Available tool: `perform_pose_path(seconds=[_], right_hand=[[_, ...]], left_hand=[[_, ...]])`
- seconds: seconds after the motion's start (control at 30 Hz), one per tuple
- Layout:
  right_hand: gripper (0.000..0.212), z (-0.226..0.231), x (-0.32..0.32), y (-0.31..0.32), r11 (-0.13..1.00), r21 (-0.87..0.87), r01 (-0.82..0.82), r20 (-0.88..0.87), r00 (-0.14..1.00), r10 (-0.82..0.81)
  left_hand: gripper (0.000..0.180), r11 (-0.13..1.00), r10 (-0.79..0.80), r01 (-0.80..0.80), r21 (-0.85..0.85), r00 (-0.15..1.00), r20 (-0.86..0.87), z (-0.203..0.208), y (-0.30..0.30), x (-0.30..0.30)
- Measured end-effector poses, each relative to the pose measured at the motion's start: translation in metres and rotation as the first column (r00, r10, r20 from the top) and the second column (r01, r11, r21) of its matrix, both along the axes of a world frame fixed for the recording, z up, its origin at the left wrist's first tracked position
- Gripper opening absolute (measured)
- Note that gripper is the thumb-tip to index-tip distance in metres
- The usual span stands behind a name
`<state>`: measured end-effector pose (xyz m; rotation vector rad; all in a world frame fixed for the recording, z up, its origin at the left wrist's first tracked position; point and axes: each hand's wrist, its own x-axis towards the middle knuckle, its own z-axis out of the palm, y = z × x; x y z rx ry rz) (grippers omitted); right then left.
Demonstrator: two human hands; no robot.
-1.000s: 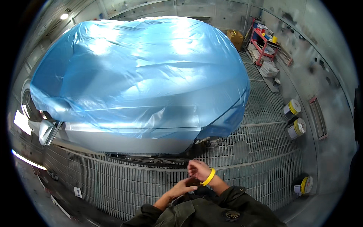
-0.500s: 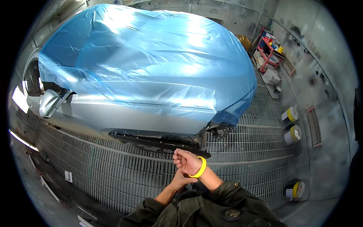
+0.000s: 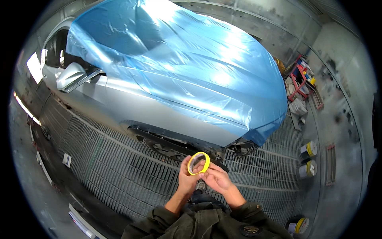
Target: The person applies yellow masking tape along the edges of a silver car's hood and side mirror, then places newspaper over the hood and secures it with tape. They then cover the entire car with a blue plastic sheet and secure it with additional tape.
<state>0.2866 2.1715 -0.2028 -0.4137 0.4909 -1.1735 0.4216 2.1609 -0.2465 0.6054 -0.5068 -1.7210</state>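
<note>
A roll of yellow tape (image 3: pixel 206 166) is upright between my two hands, its open core facing up toward me. My left hand (image 3: pixel 188 180) grips the left side of the roll, its fingers partly hidden behind it. From the right, my right hand (image 3: pixel 218 178) has its fingers closed on the roll's lower right edge. Just beyond my hands stands a silver car (image 3: pixel 171 119), its near wheel (image 3: pixel 163 148) in the wheel arch. Glossy blue plastic film (image 3: pixel 191 59) covers the hood and windshield area.
Metal floor grating (image 3: pixel 119 171) lies around the car. A silver side mirror (image 3: pixel 72 76) sticks out at the left. Along the right wall are several yellow-rimmed buckets (image 3: pixel 308 169). Farther back is a red shelf cart (image 3: pixel 298 81) loaded with supplies.
The tape roll has come off my right wrist and is now between both hands. My hands have moved apart from their crossed position. The view has turned, shifting the car rightward.
</note>
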Motion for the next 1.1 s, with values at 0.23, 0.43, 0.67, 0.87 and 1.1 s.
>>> perform_pose_path(seconds=[0.23, 0.43, 0.67, 0.87, 1.1], right_hand=[[0.019, 0.003, -0.002, -0.01, 0.938, -0.344, -0.052, -0.714, 0.663, -0.225], [0.019, 0.021, -0.011, -0.018, 0.732, -0.639, -0.236, -0.768, 0.239, -0.594], [0.02, 0.016, -0.017, -0.011, 0.764, -0.58, -0.283, -0.796, 0.002, -0.605], [0.017, -0.007, -0.029, -0.001, 0.834, -0.486, -0.261, -0.865, 0.006, -0.502], [0.016, -0.02, -0.042, 0.003, 0.863, -0.419, -0.282, -0.901, 0.011, -0.434]], left_hand=[[0.083, 0.89, -0.096, 0.316, -0.328, 0.834, 0.544, 0.033, -0.035, 0.044], [0.063, 0.808, 0.228, 0.267, -0.525, 0.68, 0.697, 0.076, -0.048, 0.034], [0.039, 0.717, 0.395, 0.416, -0.56, 0.419, 0.817, 0.068, -0.048, 0.019], [0.015, 0.65, 0.411, 0.485, -0.586, 0.424, 0.807, 0.04, -0.048, 0.005], [0.015, 0.842, 0.079, 0.47, -0.267, 0.382, 0.921, 0.028, -0.045, -0.009]])
